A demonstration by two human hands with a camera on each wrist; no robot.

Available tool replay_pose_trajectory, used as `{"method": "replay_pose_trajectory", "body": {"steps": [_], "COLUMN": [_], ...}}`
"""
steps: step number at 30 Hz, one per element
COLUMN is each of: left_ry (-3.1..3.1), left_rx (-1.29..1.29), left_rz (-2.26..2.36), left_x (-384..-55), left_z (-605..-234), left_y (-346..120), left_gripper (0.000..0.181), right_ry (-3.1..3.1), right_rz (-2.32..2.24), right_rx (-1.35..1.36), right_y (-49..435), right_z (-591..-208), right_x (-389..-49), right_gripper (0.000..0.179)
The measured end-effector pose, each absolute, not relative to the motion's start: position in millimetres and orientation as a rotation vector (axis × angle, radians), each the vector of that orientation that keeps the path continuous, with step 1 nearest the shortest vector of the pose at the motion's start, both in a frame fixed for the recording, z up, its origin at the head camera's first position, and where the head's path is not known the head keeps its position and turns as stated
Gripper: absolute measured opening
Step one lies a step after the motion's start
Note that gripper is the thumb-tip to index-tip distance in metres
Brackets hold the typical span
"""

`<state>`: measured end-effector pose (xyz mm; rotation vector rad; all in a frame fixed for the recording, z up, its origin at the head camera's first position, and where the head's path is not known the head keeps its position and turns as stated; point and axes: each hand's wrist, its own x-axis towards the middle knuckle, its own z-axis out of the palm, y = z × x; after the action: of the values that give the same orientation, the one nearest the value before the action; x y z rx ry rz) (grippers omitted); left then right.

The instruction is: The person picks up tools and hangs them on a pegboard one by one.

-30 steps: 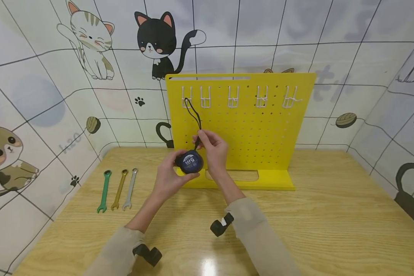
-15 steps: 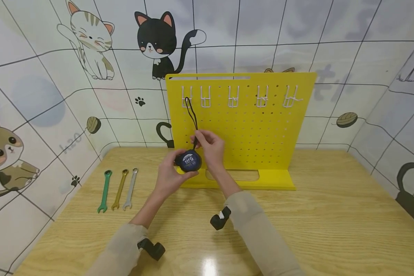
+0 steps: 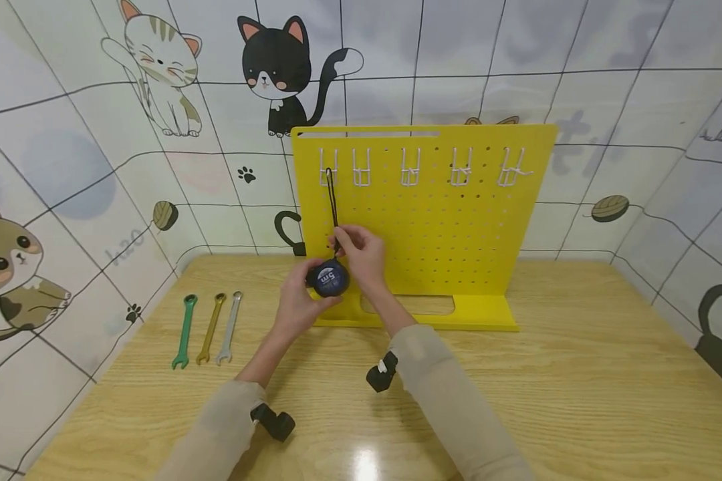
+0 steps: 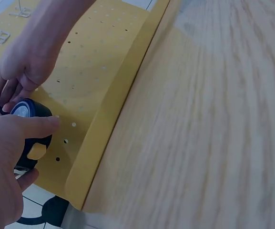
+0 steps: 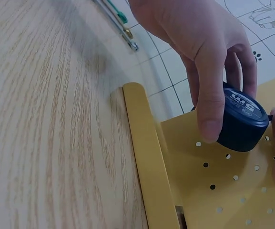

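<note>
Tan cloth sleeves (image 3: 216, 427) fill the bottom of my head view, a hard black block (image 3: 273, 422) at each forearm. Beyond them I see the streaky grain of the wooden table (image 3: 577, 374), with three slim metal wrenches (image 3: 184, 332), green, gold and silver, side by side on its left, forked ends toward me. Farther in, the left hand (image 3: 297, 300) curls thumb and fingers round the dark blue tape measure (image 3: 331, 278), held low before the yellow pegboard (image 3: 433, 234), its printed face turned to my head view. The case is too round for me to read a long axis. The right hand (image 3: 364, 260) pinches the black cord strap (image 3: 333, 204) just above it. The strap's long axis runs nearly upright, leaning slightly left at the top, where its narrow loop overlaps the leftmost white wire hook (image 3: 335, 162); I cannot tell whether it is threaded. Behind the smooth, hole-punched board hangs a cat-printed, gridded wall covering (image 3: 385, 40).
</note>
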<state>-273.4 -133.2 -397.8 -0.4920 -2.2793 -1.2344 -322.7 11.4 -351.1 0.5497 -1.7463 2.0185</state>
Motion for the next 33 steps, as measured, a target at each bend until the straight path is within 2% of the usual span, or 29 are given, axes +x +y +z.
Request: {"method": "replay_pose_trajectory", "body": {"steps": [12, 23, 33], "left_ry": [-2.239, -2.224, -2.218], "left_rx": [-0.452, -0.334, -0.38], "left_rz": [-1.198, -1.177, -1.163], "left_x": [-289, -288, -285], "left_z": [-414, -418, -412], "left_y": [-132, -121, -118], "left_gripper": [0.074, 0.071, 0.068], "right_ry": [-1.985, -2.122, -2.146], "right_rz": [1.778, 1.561, 1.523], "right_rx": [0.44, 0.367, 0.322], "right_y": [6, 7, 6], "right_z": [-346, -345, -340], "right_x": [-324, -324, -321], "right_gripper": [0.016, 0.019, 0.018]}}
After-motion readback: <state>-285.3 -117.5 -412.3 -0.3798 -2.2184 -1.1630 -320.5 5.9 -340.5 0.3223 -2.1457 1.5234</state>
